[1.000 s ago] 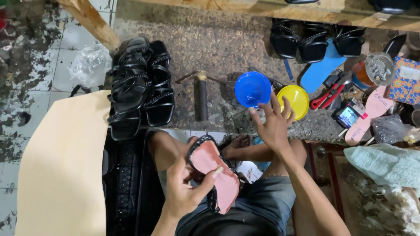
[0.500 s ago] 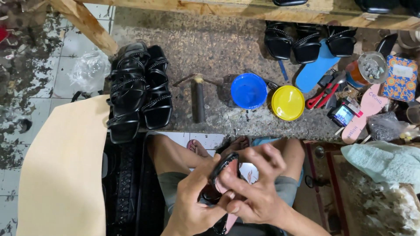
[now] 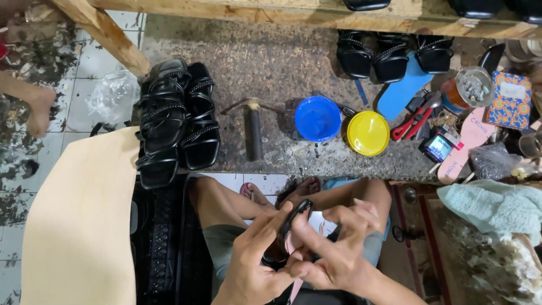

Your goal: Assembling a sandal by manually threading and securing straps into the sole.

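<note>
Both my hands hold a black sandal with a pink insole (image 3: 289,229) over my lap, seen edge-on. My left hand (image 3: 257,254) grips it from below and the left side. My right hand (image 3: 333,248) closes over its right side, fingers pressing on the sole's edge. On the stone work surface beyond my knees sit a blue lid (image 3: 318,118) and a yellow lid (image 3: 368,133), side by side.
A pile of black strappy sandals (image 3: 172,121) lies at left, more black sandals (image 3: 389,53) at the back. A hammer (image 3: 252,127), red pliers (image 3: 415,118), a blue insole (image 3: 403,85), a pink insole (image 3: 466,141), tins and a box crowd the right. A tan sheet (image 3: 79,226) lies at left.
My right hand came back from the blue lid to the sandal. The sandal turned from insole-up to edge-on, and both hands now close round it.
</note>
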